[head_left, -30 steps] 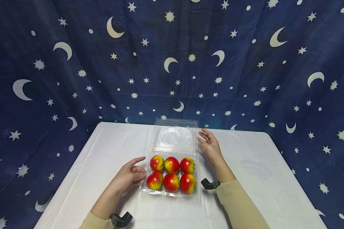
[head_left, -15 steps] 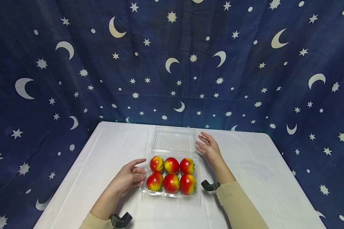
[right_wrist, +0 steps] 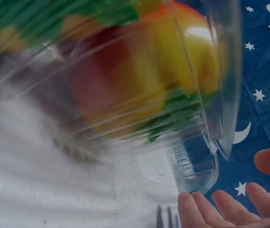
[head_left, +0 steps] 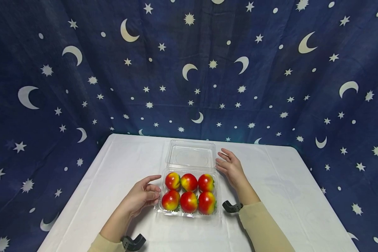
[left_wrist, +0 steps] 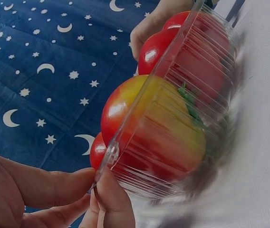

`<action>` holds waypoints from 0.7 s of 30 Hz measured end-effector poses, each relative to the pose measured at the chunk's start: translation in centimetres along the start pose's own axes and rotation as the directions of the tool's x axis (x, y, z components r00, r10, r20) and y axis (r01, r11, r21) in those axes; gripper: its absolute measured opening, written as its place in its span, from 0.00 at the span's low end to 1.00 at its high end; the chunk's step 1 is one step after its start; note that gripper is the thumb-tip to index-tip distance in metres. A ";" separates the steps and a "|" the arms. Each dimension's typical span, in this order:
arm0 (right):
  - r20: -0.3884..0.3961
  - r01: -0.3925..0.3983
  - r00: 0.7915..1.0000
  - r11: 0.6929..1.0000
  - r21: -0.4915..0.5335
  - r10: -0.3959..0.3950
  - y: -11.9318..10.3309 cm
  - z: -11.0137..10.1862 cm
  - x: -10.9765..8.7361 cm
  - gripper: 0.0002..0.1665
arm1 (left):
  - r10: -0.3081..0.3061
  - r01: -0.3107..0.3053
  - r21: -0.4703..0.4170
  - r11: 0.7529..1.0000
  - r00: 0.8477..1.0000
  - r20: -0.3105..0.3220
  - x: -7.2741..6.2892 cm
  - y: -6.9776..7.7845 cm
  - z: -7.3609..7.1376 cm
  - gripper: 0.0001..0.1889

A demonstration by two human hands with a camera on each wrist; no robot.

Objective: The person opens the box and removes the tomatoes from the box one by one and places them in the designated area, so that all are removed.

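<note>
A clear plastic clamshell container (head_left: 219,206) lies on the table with its lid (head_left: 192,155) folded back. Several shiny red-and-yellow round fruits (head_left: 189,201) with green leaves sit in its base in two rows. At the base's left side, my left hand (head_left: 142,195) pinches the rim between thumb and fingers, as the left wrist view shows up close. My right hand (head_left: 232,168) is beside the lid's right edge, fingers spread and slightly bent, holding nothing. In the right wrist view its fingertips (right_wrist: 187,202) are right at the lid's edge, below the fruit (right_wrist: 144,71).
A white cloth (head_left: 271,196) covers the table. Behind it hangs a dark blue curtain (head_left: 163,70) with moons and stars, which wraps round both sides. Each wrist carries a black camera mount, such as the right one (head_left: 232,206).
The lid has dropped from a raised tilt to lying flatter behind the base. My right hand has come down slightly towards me. The left hand stays at the rim.
</note>
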State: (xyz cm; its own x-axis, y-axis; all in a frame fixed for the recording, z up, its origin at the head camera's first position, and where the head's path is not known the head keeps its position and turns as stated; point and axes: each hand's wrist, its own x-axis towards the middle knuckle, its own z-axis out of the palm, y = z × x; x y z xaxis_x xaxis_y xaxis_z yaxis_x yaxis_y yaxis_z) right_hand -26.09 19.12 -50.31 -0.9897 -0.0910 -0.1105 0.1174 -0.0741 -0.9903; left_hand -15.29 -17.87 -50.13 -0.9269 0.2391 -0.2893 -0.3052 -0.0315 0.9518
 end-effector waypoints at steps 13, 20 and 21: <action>-0.035 -0.028 0.999 0.999 -0.023 0.027 -0.1 -0.7 -0.8 0.40 | 0.006 -0.006 0.005 1.000 1.000 0.000 -0.1 0.0 0.0 0.40; -0.048 -0.017 0.999 0.998 -0.061 0.014 -0.6 -1.0 -1.5 0.38 | 0.004 -0.004 0.009 1.000 1.000 -0.003 -0.1 0.0 0.1 0.40; -0.047 -0.013 0.999 0.998 -0.069 0.010 -0.7 -1.1 -1.6 0.38 | 0.003 -0.003 0.010 1.000 1.000 -0.003 -0.1 0.0 0.1 0.40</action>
State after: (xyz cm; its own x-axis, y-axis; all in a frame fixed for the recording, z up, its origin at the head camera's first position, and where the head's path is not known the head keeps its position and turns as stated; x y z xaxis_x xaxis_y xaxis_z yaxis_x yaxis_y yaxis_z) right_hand -24.71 20.38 -49.53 -0.9913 -0.0447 -0.1242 0.1245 -0.0039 -0.9922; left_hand -15.16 -17.80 -50.05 -0.9287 0.2356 -0.2865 -0.3001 -0.0230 0.9536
